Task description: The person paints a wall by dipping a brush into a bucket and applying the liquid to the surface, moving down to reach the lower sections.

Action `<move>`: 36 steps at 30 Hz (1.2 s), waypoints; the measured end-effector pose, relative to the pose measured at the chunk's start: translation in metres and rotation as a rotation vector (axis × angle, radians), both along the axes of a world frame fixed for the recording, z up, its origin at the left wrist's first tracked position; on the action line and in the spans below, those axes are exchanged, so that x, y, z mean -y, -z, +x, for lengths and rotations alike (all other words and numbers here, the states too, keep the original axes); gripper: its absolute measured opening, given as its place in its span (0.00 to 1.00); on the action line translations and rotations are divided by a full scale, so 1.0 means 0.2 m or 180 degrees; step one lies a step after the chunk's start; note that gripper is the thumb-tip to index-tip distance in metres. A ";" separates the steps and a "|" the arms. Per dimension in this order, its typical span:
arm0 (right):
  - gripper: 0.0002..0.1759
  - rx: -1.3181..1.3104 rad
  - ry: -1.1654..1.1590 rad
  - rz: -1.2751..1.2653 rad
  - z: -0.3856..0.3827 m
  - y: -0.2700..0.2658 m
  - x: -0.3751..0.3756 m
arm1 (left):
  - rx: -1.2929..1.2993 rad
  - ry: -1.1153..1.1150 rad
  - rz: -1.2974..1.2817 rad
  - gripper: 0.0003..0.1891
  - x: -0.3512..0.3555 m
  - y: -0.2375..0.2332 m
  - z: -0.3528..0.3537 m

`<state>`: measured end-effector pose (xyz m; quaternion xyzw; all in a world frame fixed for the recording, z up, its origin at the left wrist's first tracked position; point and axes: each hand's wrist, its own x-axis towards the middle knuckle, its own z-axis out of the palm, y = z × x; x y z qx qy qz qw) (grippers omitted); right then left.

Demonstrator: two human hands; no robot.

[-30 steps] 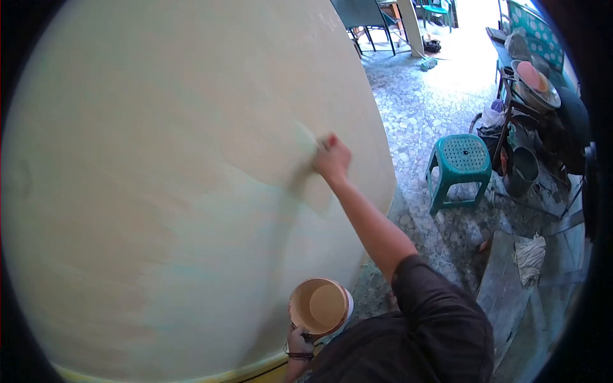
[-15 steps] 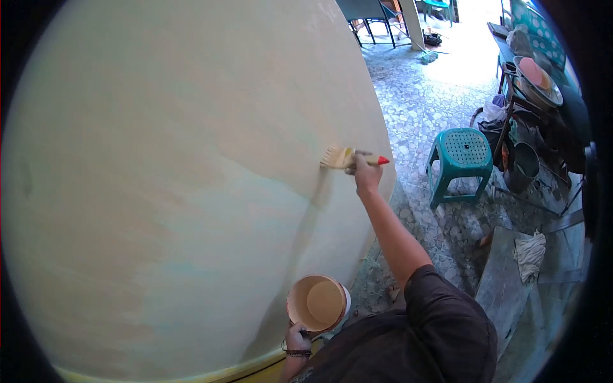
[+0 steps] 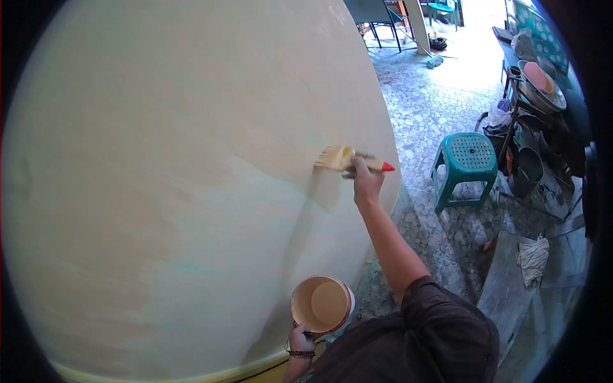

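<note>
My right hand (image 3: 366,177) is closed around a wide paintbrush (image 3: 336,158) with a red-tipped handle. The bristles point left and touch, or nearly touch, the wall (image 3: 211,127). Its upper part looks beige, while pale bluish-green patches show lower down. Low in the view, my left hand (image 3: 301,338) grips the near rim of a white paint bucket (image 3: 352,302), tilted so that the beige paint inside shows. Dark bracelets circle the left wrist.
A green plastic stool (image 3: 471,153) stands on the stone-patterned floor at right. Closer to me is a wooden bench (image 3: 504,274) with a striped cloth (image 3: 533,260) on it. A dark bucket (image 3: 527,172) and a cluttered rack line the right side. Chairs (image 3: 377,16) stand far back.
The paintbrush has moved slightly left along the wall, with my right hand a little lower. The bucket stays in my left hand. The whole view has shifted slightly.
</note>
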<state>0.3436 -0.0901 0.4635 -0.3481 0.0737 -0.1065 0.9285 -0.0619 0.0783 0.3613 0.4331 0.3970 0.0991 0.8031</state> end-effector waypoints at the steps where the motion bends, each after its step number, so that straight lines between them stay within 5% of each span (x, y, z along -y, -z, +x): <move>1: 0.10 0.0229 0.0101 0.0123 0.01 -0.13 0.03 | -0.0106 0.0034 0.0012 0.27 -0.03 0.05 0.00; 3: 0.11 0.1136 0.0158 0.0309 0.03 -0.54 0.03 | -0.0394 0.0075 0.0050 0.28 -0.12 0.17 -0.10; 5: 0.12 0.1824 0.0292 0.0308 0.09 -0.85 -0.01 | -0.0238 -0.0022 0.0185 0.18 -0.06 0.10 -0.03; 7: 0.12 0.1460 0.0088 0.0656 0.16 -0.76 -0.07 | -0.0232 -0.0171 0.0206 0.13 0.05 -0.06 0.04; 10: 0.12 0.0574 0.0068 0.0462 0.20 -0.20 -0.09 | -0.0199 -0.0289 0.0089 0.14 0.14 -0.17 0.12; 13: 0.11 -0.0613 0.0171 -0.0989 0.10 0.54 0.04 | -0.0120 -0.0108 0.0076 0.21 0.00 0.02 0.01; 14: 0.10 -0.1088 0.0268 -0.2163 0.08 0.64 0.09 | -0.0151 -0.0074 0.0052 0.22 0.07 -0.08 0.03; 16: 0.09 -0.0977 0.0418 -0.2280 0.23 0.89 -0.05 | -0.0129 0.0019 0.0024 0.24 0.16 -0.22 0.13; 18: 0.12 -0.0658 0.0445 -0.3496 0.24 0.40 -0.11 | -0.0160 0.0096 0.0024 0.25 0.16 -0.25 0.13; 19: 0.12 -0.0549 0.0489 -0.3244 0.21 0.09 -0.07 | -0.0137 0.0067 0.0038 0.26 0.15 -0.24 0.12; 23: 0.10 0.0944 -0.0154 0.0114 0.15 -0.56 0.14 | -0.0136 0.0191 -0.0089 0.29 0.16 -0.21 0.15; 24: 0.10 0.1054 -0.0146 0.0202 0.16 -0.53 0.14 | -0.0162 0.0264 -0.0134 0.30 0.16 -0.21 0.15; 27: 0.10 0.0890 -0.0341 0.0644 0.20 -0.29 0.04 | -0.0360 0.0187 0.0070 0.31 0.16 -0.18 0.15; 32: 0.13 -0.0967 -0.0214 -0.0200 0.15 0.98 0.06 | -0.0246 0.0046 0.0110 0.29 0.21 -0.23 0.18; 36: 0.11 -0.1145 0.0322 -0.2102 0.30 0.89 -0.03 | -0.0268 0.0079 0.0225 0.28 0.17 -0.16 0.13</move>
